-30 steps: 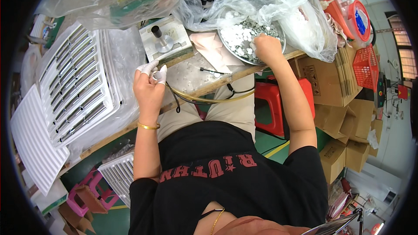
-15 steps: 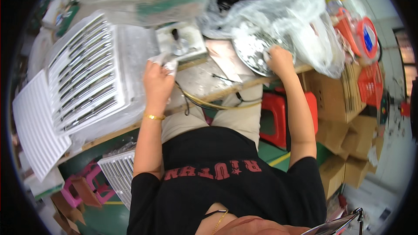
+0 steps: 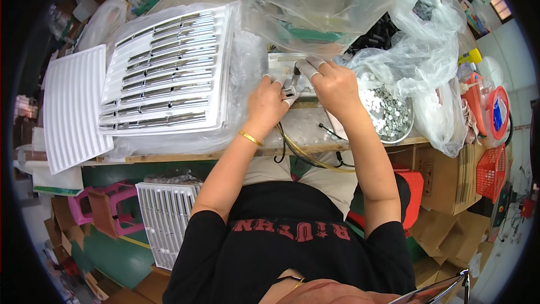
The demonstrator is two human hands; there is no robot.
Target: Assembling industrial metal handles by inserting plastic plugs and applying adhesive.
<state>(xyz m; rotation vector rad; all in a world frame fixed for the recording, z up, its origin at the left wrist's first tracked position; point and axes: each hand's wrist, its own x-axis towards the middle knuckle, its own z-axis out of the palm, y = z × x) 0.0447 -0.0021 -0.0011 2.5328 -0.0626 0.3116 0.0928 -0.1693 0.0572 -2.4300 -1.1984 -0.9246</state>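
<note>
My two hands are close together at a small pale bench fixture (image 3: 278,59) with a dark upright knob (image 3: 297,70). In my left hand (image 3: 267,104), a small shiny metal piece (image 3: 289,92) is pinched between fingertips in white covers. My right hand (image 3: 337,85) is closed beside the knob, its covered fingertips bent down; whatever they grip is hidden. To its right stands a round metal dish (image 3: 394,141) of small silver discs (image 3: 388,114). Left of my hands, chrome tubes (image 3: 169,86) lie in rows in a white tray (image 3: 224,79).
A clear plastic sheet (image 3: 332,0) hangs above the fixture. Black parts (image 3: 382,35) lie in a clear bag behind the dish. A ribbed white tray (image 3: 73,107) overhangs the bench's left end. Cables (image 3: 304,156) loop at the front edge; a red stool (image 3: 413,191) is below.
My right hand has left the disc dish and moved left to the fixture. My left hand has come in beside it, now showing a shiny metal piece. The whole view has swung.
</note>
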